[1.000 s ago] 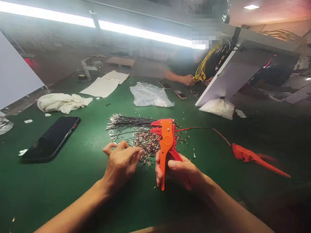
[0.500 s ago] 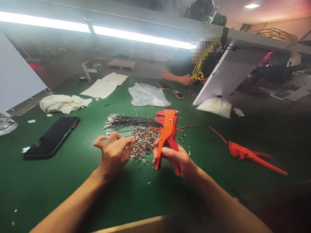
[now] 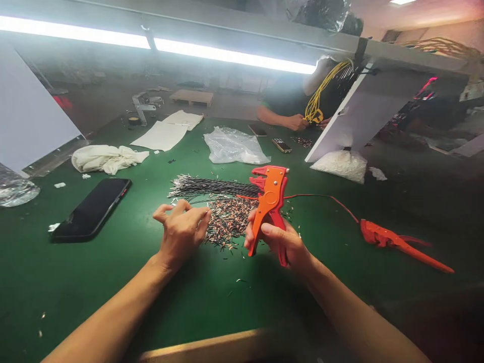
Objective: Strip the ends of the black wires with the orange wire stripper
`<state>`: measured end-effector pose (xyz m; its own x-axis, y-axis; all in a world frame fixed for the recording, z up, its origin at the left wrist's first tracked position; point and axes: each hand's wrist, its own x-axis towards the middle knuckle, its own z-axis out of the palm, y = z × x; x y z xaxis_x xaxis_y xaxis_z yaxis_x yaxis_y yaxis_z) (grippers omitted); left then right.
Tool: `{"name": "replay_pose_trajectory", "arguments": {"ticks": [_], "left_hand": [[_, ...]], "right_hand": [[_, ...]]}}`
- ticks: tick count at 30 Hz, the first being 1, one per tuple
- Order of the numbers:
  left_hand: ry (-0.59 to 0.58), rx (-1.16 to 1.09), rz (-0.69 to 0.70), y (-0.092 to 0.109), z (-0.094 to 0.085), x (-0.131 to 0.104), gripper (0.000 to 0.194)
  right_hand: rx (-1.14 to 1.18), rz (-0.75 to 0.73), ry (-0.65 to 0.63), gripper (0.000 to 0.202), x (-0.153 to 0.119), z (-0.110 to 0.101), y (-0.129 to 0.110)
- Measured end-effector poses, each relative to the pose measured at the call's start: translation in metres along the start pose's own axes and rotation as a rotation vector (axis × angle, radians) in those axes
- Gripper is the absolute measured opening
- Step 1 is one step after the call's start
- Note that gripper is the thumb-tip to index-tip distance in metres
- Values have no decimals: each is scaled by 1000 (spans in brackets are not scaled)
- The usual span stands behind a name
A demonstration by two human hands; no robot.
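My right hand (image 3: pixel 283 239) is wrapped round the handles of an orange-and-red wire stripper (image 3: pixel 270 196), held upright with its jaws toward the left. My left hand (image 3: pixel 183 227) is closed in a pinch to the left of it; whatever lies between thumb and finger is too small to make out. Between and beyond the hands is a heap of short black and copper-coloured wire scraps (image 3: pixel 230 222). Behind that heap lies a bundle of black wires (image 3: pixel 215 186) with pale ends at the left; the stripper hides its right end.
A second red wire stripper (image 3: pixel 397 239) lies at right, a thin red wire (image 3: pixel 317 195) reaching it. A black phone (image 3: pixel 94 206), white cloth (image 3: pixel 108 159), clear plastic bag (image 3: pixel 236 146) and bag of white bits (image 3: pixel 342 164) surround the work. Another person's hand (image 3: pixel 297 122) is near yellow cables (image 3: pixel 319 98).
The whole view has shifted slightly, so most things appear a little further right. Both hands keep nearly the same pose, and the right still holds the wire stripper.
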<state>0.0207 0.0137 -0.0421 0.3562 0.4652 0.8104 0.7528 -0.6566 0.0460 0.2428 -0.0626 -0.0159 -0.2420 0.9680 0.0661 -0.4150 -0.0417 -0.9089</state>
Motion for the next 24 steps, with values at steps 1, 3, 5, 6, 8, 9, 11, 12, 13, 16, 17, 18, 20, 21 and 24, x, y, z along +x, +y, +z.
{"name": "replay_pose_trajectory", "arguments": {"ticks": [1,3,5,6,8,9,11,12,13,16,17,18,20,21,24], "left_hand": [[-3,-1,2,0,0,0,15],[-9,-7,5,1,1,0,15],[-14,-18,6,3,4,0,15],[-19,-25,7,4,5,0,15],[-37,-42,17,6,8,-1,15],[-49,-51,24,8,9,-1,15],[-70,-66,35,10,12,-2,17],[-75,-71,38,11,12,-3,18],[-80,-74,39,11,13,-3,18],[-88,-78,42,11,13,-3,19],[-93,-79,45,11,13,-3,19],[-97,-81,46,11,13,-2,19],[-100,-83,42,11,12,-2,19],[-101,-83,39,11,12,-2,19],[-103,-85,29,12,11,-1,19]], "right_hand": [[5,7,-1,29,0,0,1],[19,18,-2,29,0,1,3],[34,32,-2,29,-1,1,5],[40,38,-3,29,-1,1,6],[48,51,-6,29,-1,1,8],[50,56,-8,29,-1,1,8],[50,60,-14,30,-2,1,9],[50,61,-16,30,-2,2,9],[50,61,-19,31,-2,2,10],[48,61,-28,32,-2,2,11],[46,61,-32,32,-2,2,11],[43,61,-35,33,-2,2,12],[32,59,-39,33,-1,2,12],[26,56,-39,32,-1,2,12],[8,48,-37,32,0,1,12]]}}
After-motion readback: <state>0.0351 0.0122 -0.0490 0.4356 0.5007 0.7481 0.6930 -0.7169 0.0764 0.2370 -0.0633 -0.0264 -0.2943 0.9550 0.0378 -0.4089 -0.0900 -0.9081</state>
